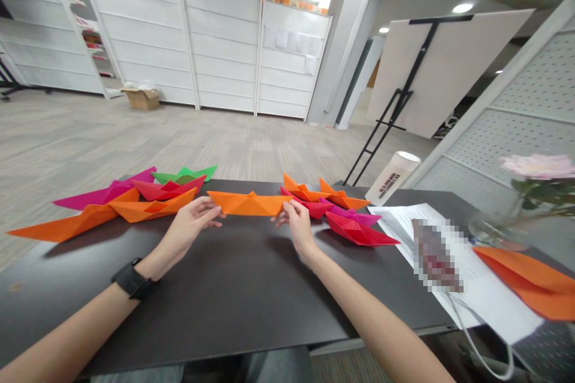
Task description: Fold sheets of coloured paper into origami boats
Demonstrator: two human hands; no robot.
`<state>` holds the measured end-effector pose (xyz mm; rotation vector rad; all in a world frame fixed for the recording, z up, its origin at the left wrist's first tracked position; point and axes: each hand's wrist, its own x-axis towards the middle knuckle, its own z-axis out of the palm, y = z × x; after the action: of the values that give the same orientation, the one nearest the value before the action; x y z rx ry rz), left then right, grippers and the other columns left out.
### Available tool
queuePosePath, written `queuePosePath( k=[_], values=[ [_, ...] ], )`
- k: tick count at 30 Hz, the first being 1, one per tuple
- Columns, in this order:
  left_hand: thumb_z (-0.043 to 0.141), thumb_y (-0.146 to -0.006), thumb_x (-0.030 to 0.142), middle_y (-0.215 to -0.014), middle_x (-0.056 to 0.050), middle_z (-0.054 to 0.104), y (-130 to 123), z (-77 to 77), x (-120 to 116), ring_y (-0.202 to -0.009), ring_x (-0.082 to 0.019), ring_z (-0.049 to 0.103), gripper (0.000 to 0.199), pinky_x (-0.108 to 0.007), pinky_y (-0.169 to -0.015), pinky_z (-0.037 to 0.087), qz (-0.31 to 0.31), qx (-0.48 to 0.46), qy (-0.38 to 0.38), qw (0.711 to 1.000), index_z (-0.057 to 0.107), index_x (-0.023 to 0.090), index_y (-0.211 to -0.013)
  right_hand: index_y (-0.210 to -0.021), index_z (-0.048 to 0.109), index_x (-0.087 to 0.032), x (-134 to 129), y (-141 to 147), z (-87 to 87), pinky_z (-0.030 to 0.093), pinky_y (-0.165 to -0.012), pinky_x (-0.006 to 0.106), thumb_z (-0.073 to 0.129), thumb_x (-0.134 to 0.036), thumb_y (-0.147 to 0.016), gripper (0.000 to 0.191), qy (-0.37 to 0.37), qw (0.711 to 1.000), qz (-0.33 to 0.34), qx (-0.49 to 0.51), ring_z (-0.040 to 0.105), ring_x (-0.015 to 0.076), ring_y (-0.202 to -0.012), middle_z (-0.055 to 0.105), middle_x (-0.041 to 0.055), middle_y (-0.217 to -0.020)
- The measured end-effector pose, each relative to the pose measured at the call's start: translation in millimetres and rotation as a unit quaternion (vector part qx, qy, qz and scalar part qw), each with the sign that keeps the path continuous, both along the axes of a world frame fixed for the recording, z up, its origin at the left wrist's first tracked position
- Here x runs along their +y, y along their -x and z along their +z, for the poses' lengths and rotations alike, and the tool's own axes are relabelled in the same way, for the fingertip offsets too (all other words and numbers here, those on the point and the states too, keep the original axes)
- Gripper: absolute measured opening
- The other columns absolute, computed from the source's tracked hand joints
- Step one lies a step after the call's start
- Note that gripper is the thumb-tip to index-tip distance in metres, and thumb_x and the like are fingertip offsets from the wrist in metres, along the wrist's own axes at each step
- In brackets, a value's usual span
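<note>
Dark table [224, 305], far side: row of folded paper boats [168, 188], most looking finished. Left hand [191, 230] and right hand [299, 228] pinch opposite ends of the central orange boat [249, 203]. Orange folded sheet [525, 283] at right possibly still left.

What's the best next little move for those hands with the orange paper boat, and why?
Probably lower the orange paper boat onto the dark table right there. The left hand and right hand pinch its two ends, and other paper boats already sit in a line on either side of it.
</note>
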<state>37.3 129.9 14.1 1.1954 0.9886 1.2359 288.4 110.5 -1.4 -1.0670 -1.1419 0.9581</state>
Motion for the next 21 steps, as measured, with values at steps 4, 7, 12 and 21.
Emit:
queuePosePath(
  k=[4,7,12,21],
  values=[
    [0.080,-0.070,0.046,-0.086,-0.004,0.069,3,-6.8,6,-0.078,-0.019,0.067,0.038,-0.032,-0.065,0.061,-0.035,0.007,-0.001,0.999,0.069,0.015,-0.088,-0.064,0.054,-0.021,3,-5,-2.5,0.049,-0.045,0.024,0.058,-0.043,-0.081,0.028,-0.023,0.997,-0.004,-0.071,0.060,0.0139,-0.049,0.060,-0.0009,-0.056],
    [0.081,-0.068,0.049,-0.075,-0.001,0.066,5,-9.4,7,-0.069,-0.017,0.065,0.038,-0.030,-0.064,0.060,-0.045,0.031,-0.027,0.998,0.067,0.016,-0.080,-0.066,0.057,-0.020,-6,-12,-2.3,0.049,-0.045,0.024,0.058,-0.040,-0.082,0.025,-0.021,0.991,0.017,-0.128,0.062,0.0144,-0.049,0.066,0.0010,-0.058],
    [0.083,-0.063,0.049,-0.070,0.001,0.063,-7,-3.3,6,-0.069,-0.017,0.064,0.037,-0.030,-0.064,0.061,-0.086,0.077,-0.064,0.991,0.066,0.017,-0.071,-0.095,0.058,-0.021,-45,-38,-4.5,0.050,-0.046,0.025,0.052,-0.036,-0.087,0.019,-0.014,0.982,-0.014,-0.187,0.067,0.0161,-0.051,0.072,0.0005,-0.066],
    [0.077,-0.067,0.050,-0.087,-0.005,0.070,-75,-16.6,19,-0.080,-0.022,0.071,0.044,-0.042,-0.076,0.061,-0.149,0.107,-0.090,0.979,0.065,0.016,-0.092,-0.105,0.061,-0.020,-78,-67,-3.8,0.053,-0.079,0.035,0.056,-0.030,-0.086,0.022,-0.085,0.920,-0.192,-0.332,0.063,0.0196,-0.083,0.063,0.0070,-0.099]
  ],
)
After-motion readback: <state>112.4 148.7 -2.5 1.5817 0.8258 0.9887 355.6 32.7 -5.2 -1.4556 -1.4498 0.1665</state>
